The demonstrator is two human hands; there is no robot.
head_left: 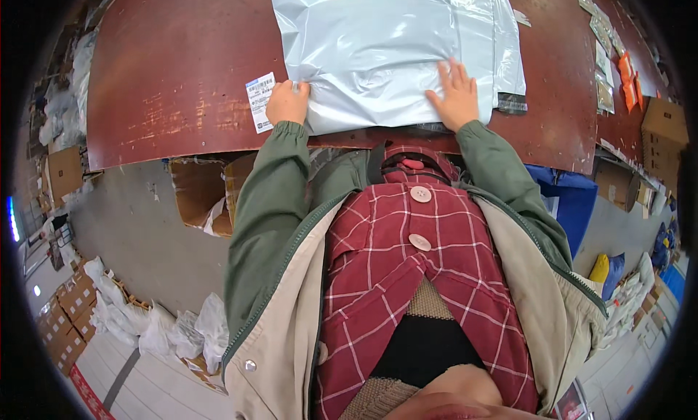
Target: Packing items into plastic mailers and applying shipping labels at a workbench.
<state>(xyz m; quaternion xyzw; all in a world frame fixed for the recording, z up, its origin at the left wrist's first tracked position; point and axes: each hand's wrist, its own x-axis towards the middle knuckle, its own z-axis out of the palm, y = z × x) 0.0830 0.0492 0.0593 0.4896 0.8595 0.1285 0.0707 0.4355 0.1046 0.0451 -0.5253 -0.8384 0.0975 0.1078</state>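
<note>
A large pale grey plastic mailing bag (378, 49) lies on the dark red tabletop (182, 49), its surface creased and shiny. At the bag's near left edge, my left hand (288, 102) is closed, with the fingers curled on that edge. A white printed label (259, 100) sticks out from beside and partly behind this hand. My right hand (458, 97) rests on the near right part of the bag, fingers spread and nothing gripped. Past it, a dark strip (512, 102) shows at the bag's right corner.
An open cardboard box (196, 195) stands below the table edge at left, and a blue bin (574, 209) at right. Orange packets (630, 80) and a brown carton (663, 133) sit on the right. White plastic bags (156, 329) line the floor at lower left.
</note>
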